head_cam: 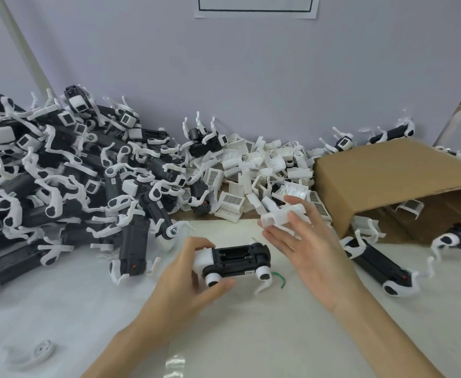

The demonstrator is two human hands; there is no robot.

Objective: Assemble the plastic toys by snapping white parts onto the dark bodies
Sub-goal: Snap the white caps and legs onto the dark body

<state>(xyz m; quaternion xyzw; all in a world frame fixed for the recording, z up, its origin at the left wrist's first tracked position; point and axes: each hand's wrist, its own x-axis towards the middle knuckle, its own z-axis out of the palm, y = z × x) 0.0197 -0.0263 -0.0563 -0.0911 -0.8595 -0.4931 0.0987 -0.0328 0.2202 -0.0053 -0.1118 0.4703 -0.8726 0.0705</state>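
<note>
Gripping boxy dark body (236,260), left hand (188,279); right hand (303,241) pinching ribbed white part (283,214).

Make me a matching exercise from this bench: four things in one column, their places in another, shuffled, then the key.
Things:
1. dark toy body
2. white cover part
3. cardboard box
4. green wire scrap

Places:
A. lying on its side, far right
B. gripped in the left hand
C. on the table just right of the held body
D. at the right hand's fingertips

Pairs: 1-B, 2-D, 3-A, 4-C
</note>
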